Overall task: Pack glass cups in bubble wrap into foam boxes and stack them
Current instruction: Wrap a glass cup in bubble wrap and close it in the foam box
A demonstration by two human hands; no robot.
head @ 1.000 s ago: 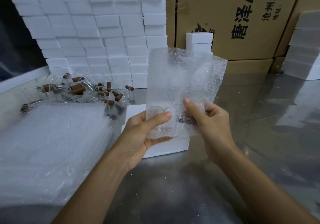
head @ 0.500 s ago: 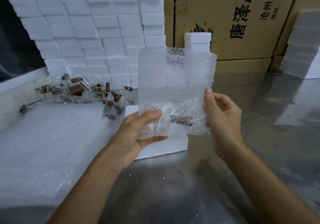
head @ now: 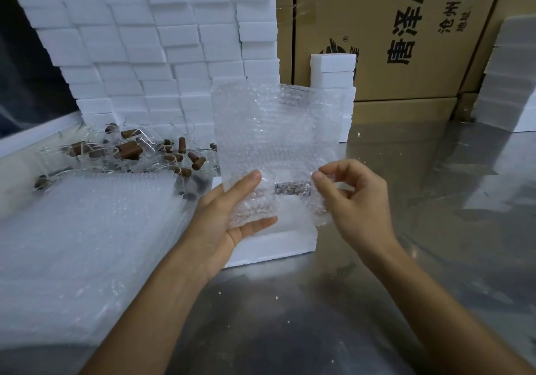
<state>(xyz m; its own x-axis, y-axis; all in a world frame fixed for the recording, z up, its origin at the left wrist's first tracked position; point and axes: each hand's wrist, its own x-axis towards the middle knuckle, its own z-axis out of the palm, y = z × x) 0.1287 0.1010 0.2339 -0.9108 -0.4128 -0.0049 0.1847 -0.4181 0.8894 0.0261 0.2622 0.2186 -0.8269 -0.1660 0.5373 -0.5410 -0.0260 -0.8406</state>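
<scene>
I hold a clear bubble-wrap bag upright above the table. A glass cup with a brown cork-like part lies across the bag's lower end. My left hand grips the bag's lower left corner, thumb in front and fingers behind. At the bag's lower right edge my right hand pinches the wrap between thumb and fingertips. A white foam box lies on the table just behind and below my hands, partly hidden by them.
A thick pile of bubble-wrap bags fills the left. Several glass cups with brown corks lie behind it. A wall of stacked foam boxes stands at the back, cardboard cartons behind, more foam far right. The metal table is shiny.
My right hand slid from the bag's right edge to its lower right corner and now pinches it. The bag has spread wider and shifted slightly right; my left hand keeps its grip.
</scene>
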